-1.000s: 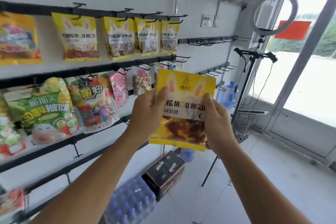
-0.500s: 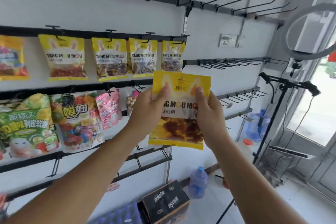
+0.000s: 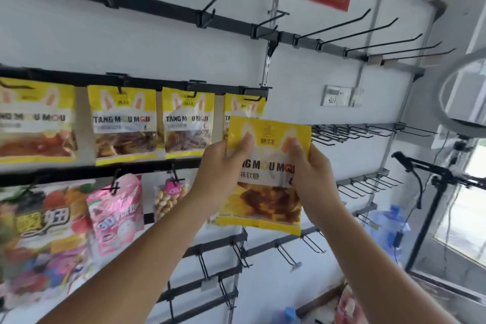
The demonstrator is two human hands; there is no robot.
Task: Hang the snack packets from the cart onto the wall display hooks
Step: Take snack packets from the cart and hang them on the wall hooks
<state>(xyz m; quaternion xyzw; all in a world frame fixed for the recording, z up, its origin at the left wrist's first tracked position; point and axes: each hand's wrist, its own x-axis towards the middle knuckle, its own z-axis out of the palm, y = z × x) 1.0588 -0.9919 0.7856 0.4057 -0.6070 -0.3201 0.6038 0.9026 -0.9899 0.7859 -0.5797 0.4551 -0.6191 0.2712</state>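
A yellow snack packet (image 3: 265, 179) with rabbit ears printed on it is held up in front of the wall display. My left hand (image 3: 223, 166) grips its left edge, thumb on the front. My right hand (image 3: 310, 176) grips its right edge the same way. The packet's top sits just below and in front of the rightmost hanging yellow packet (image 3: 243, 109) in a row of matching packets (image 3: 123, 123) on a black rail. Bare black hooks (image 3: 349, 134) stick out of the wall to the right of the packet. The cart is out of view.
Long bare hooks (image 3: 342, 26) line the upper rail. Pink (image 3: 115, 213) and colourful fruit packets (image 3: 42, 231) hang on the lower left rail. More bare hooks (image 3: 286, 252) sit below. A ring light on a black stand (image 3: 431, 173) and a blue water jug (image 3: 389, 226) stand at the right.
Both hands have raised the yellow packet up toward the row of hanging yellow packets, and my view has tilted upward and closer to the wall.
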